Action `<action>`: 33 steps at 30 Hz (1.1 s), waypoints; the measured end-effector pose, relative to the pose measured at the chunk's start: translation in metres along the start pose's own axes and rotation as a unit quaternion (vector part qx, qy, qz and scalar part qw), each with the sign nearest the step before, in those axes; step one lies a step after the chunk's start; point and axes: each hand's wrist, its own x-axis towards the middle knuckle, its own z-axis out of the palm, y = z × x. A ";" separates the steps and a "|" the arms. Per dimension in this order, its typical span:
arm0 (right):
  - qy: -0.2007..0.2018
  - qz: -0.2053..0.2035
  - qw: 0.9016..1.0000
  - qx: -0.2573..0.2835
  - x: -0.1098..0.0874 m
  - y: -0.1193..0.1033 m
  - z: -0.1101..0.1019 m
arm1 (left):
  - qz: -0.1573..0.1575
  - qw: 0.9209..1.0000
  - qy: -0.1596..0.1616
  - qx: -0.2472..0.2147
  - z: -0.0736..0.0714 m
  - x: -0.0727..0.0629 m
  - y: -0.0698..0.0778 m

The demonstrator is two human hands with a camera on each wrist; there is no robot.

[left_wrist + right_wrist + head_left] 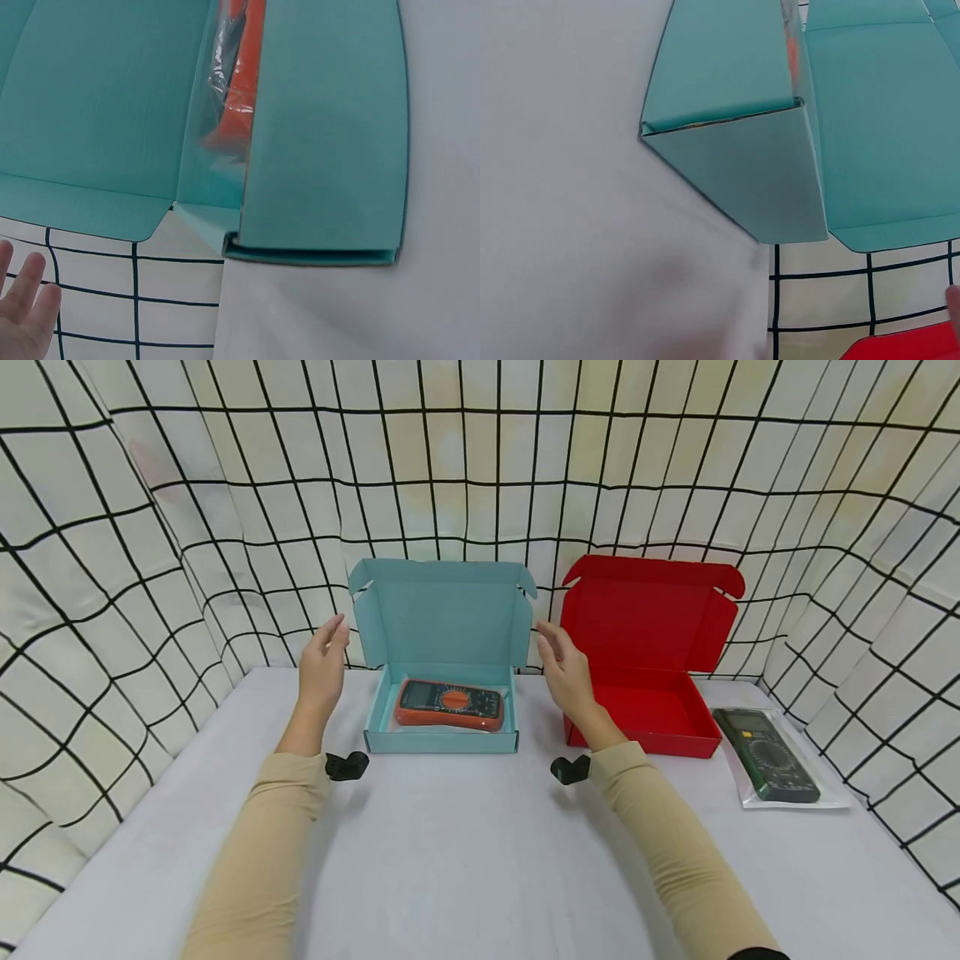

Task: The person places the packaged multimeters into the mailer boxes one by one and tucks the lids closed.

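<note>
A teal cardboard box (441, 739) stands open on the white table, its lid (442, 610) upright at the back. An orange multimeter (450, 703) in a clear bag lies inside. My left hand (324, 667) hovers just left of the box with straight fingers, holding nothing. My right hand (566, 672) hovers just right of it, fingers relaxed, also empty. The left wrist view has the box wall (322, 127), the multimeter's orange edge (241, 82) and my fingertips (26, 300) at the lower left. In the right wrist view there is the box corner (742, 180).
A red box (652, 706) stands open to the right of the teal one, nothing visible inside. A dark green multimeter (765, 753) in a clear bag lies at the far right. Grid-patterned cloth walls surround the white table (465, 843).
</note>
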 end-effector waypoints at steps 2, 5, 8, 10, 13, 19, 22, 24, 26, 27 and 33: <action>-0.011 0.020 1.000 0.014 0.001 0.000 0.001 | -0.011 1.000 0.003 -0.016 0.002 0.002 0.001; -0.023 0.044 0.998 0.028 0.002 -0.002 0.003 | -0.030 0.998 -0.006 -0.050 0.005 0.005 0.001; -0.027 0.064 0.997 0.035 0.004 -0.003 0.005 | -0.050 0.994 -0.027 -0.092 0.008 0.008 0.001; -0.033 0.080 0.996 0.037 0.005 -0.004 0.006 | -0.063 0.991 -0.040 -0.107 0.010 0.010 0.001; -0.042 0.103 0.993 0.040 0.008 -0.006 0.008 | -0.074 0.988 -0.055 -0.121 0.014 0.013 0.002; -0.062 0.128 0.989 0.046 0.008 -0.008 0.013 | -0.069 0.986 -0.079 -0.128 0.019 0.013 0.000; -0.062 0.133 0.988 0.048 0.007 -0.008 0.015 | -0.070 0.986 -0.082 -0.131 0.020 0.012 0.001; -0.062 0.135 0.988 0.051 0.007 -0.009 0.016 | -0.073 0.985 -0.085 -0.134 0.020 0.011 0.001; -0.063 0.136 0.987 0.057 0.007 -0.009 0.016 | -0.079 0.984 -0.089 -0.135 0.021 0.011 0.003; -0.065 0.136 0.987 0.060 0.007 -0.010 0.016 | -0.082 0.983 -0.091 -0.136 0.021 0.010 0.003; -0.071 0.144 0.983 0.094 0.007 -0.017 0.015 | -0.094 0.981 -0.104 -0.133 0.021 0.008 0.005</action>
